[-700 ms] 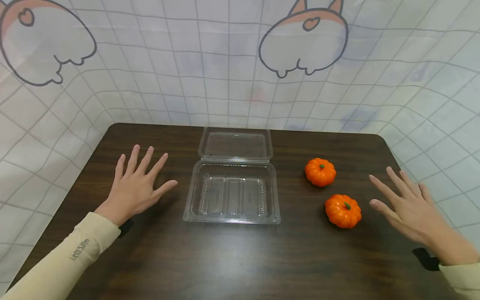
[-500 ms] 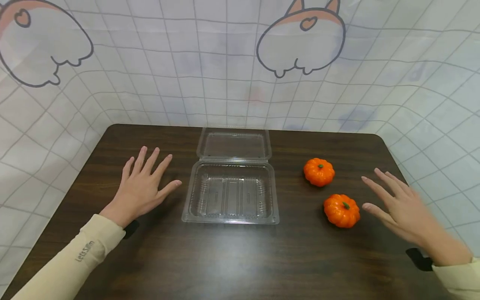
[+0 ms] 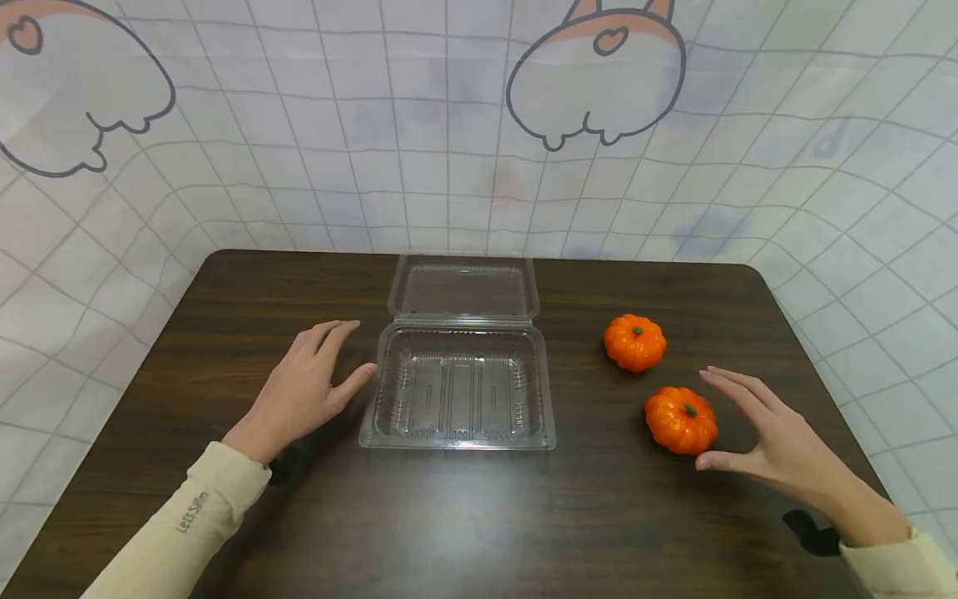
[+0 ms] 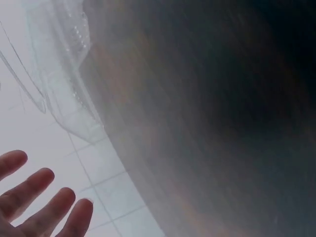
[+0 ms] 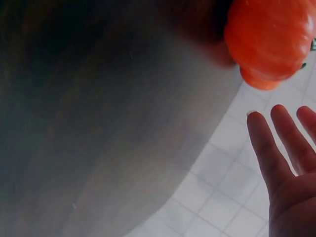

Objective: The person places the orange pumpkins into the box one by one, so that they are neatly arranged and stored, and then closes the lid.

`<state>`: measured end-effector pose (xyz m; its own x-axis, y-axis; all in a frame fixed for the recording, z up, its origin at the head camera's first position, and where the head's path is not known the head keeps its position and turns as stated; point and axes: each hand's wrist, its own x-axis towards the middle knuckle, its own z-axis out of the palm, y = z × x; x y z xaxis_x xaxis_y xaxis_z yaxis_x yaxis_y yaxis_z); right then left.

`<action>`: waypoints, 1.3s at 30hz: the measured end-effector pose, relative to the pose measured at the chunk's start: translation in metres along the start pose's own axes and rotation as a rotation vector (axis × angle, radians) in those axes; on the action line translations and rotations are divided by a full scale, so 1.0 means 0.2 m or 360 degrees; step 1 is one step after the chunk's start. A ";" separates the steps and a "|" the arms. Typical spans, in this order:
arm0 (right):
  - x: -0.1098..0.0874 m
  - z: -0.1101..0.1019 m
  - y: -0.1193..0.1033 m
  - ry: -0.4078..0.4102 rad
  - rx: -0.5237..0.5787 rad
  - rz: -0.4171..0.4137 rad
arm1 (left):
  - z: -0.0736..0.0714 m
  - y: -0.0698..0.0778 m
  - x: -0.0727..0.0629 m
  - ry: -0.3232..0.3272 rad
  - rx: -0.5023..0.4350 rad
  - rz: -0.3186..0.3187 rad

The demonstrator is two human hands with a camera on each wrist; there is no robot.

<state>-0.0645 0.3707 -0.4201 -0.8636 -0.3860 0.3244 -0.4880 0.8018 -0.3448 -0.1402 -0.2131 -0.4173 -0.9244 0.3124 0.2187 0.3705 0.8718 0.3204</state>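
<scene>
A clear plastic clamshell box (image 3: 456, 446) lies with its lid folded back on the dark table, seen in the head view. My left hand (image 3: 303, 391) is at its left side, thumb tip right by the rim, fingers relaxed and holding nothing. To the right sit two small orange pumpkins with green stems. Around the nearer pumpkin (image 3: 679, 421), my right hand (image 3: 786, 445) spreads thumb and fingers at its right side, without gripping it. The farther pumpkin (image 3: 634, 343) is behind it and slightly left. In the right wrist view the nearer pumpkin (image 5: 271, 37) shows beyond the extended fingers.
The dark wooden table (image 3: 464, 532) has rounded far corners. A white grid-patterned curtain (image 3: 449, 166) with cartoon animal drawings hangs behind it and along both sides. The box lid (image 3: 464, 289) reaches toward the table's back edge.
Both hands have moved inward, the left toward the box and the right toward the nearer pumpkin. Their spread fingers have turned to a more curved pose. Box and pumpkins stay put.
</scene>
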 end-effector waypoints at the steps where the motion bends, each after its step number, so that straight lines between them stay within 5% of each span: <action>1: 0.00 0.01 0.00 -0.0003 0.0025 0.0008 | 0.01 0.00 0.00 -0.0003 -0.0027 -0.0013; 13: -0.05 0.09 -0.02 0.0024 0.0081 0.0209 | 0.06 0.01 -0.01 -0.0132 -0.0429 -0.0200; 22: -0.06 0.12 -0.02 0.0058 0.0213 0.0276 | 0.13 -0.01 0.01 -0.0131 -0.0710 -0.0299; 33: -0.07 0.14 -0.05 0.0083 0.0380 0.0321 | 0.14 -0.01 0.01 -0.0290 -0.1411 -0.0557; 39: -0.05 0.13 -0.06 0.0095 0.0408 0.0303 | 0.14 0.00 0.01 -0.0334 -0.1669 -0.0663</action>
<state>-0.0534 0.3521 -0.4417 -0.9371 -0.2064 0.2815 -0.3411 0.7130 -0.6126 -0.1439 -0.2020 -0.4435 -0.9533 0.2161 -0.2111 -0.1659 0.2096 0.9636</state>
